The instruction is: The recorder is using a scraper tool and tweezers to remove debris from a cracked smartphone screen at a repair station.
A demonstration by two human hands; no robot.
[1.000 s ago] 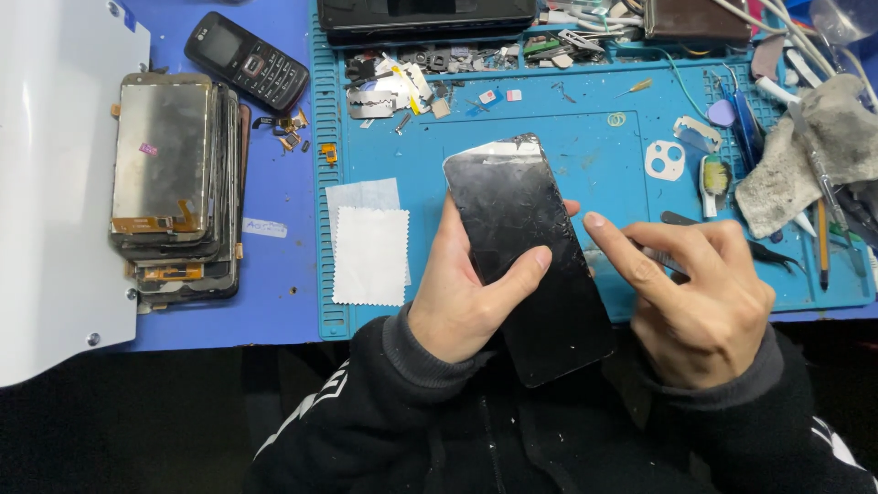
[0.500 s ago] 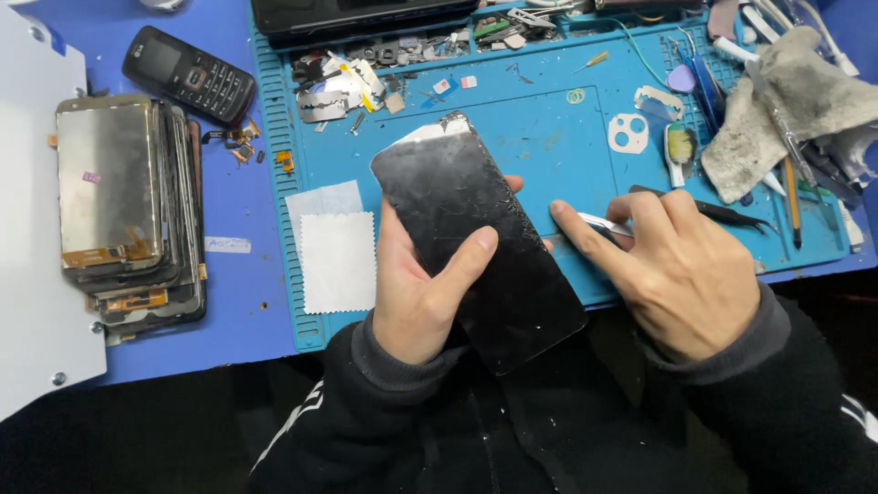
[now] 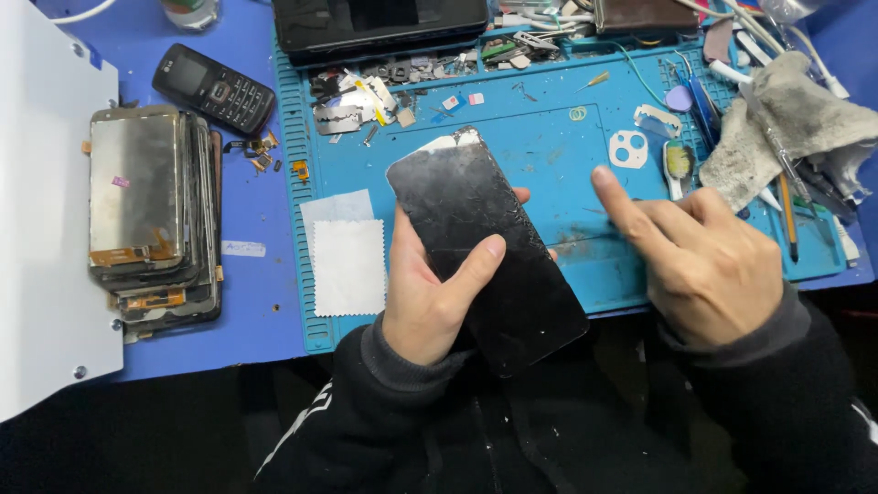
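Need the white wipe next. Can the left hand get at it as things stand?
Probably not freely: the left hand is gripping the black phone screen. The white wipe lies uncovered on the blue mat right beside it.

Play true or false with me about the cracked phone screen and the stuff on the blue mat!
1. The left hand holds the cracked black phone screen. True.
2. The right hand grips the screen too. False: it is off the screen, to its right, index finger stretched out above the blue work mat.
3. A stack of old phone screens lies left of the mat. True.
4. The black keypad phone sits on top of that stack. False: it lies on the blue table, above the stack in the picture.
5. A white wipe lies on the mat beside the left hand. True.
6. The grey rag covers the screen. False: it is bunched at the mat's right end.
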